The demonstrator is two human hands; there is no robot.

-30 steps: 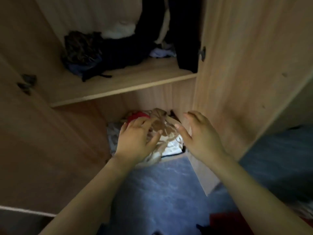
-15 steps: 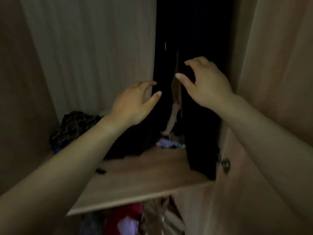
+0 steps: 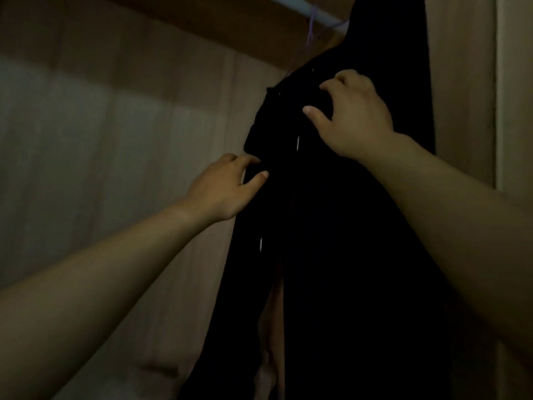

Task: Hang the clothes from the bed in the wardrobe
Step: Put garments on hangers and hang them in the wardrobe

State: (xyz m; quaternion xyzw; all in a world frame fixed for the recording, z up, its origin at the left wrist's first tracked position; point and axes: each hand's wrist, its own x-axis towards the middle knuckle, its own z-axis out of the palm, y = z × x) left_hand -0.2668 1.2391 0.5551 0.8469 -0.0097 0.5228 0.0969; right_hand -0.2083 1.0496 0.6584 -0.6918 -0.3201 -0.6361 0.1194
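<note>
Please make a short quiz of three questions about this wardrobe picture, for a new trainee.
1. True or false: the black garment hangs from the rail.
2. Which hand is higher on it? A) left hand B) right hand
3. Fill in: the hanger looks ____ in colour.

Key: 1 true; 2 B; 3 purple.

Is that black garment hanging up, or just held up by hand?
Hanging: the black garment drapes from a purple hanger on the rail; both hands only rest on it.
</note>
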